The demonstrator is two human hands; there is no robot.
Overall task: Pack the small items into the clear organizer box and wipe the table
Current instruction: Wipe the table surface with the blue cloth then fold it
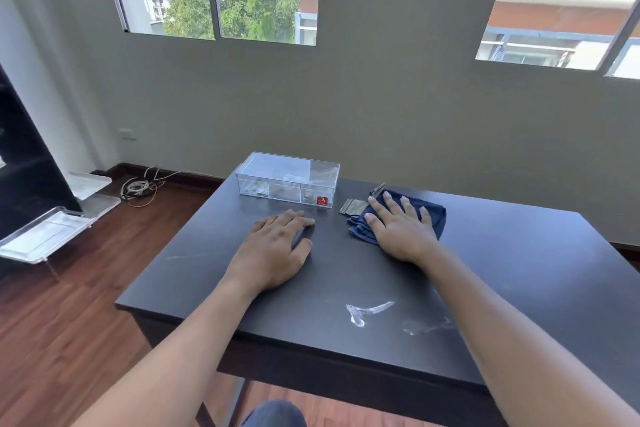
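My right hand [401, 229] is pressing flat, fingers spread, on the blue cloth [433, 215]; soft, floppy stuff, probably bunches easily. Left hand [273, 250] is flat on the table [519, 270], holding nothing.

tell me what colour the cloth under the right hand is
Dark navy blue; the cloth shows plainly in the head view, under the right hand.

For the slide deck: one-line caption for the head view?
Right hand flat on blue cloth, left hand resting on dark table; clear organizer box behind, white smears near front edge.
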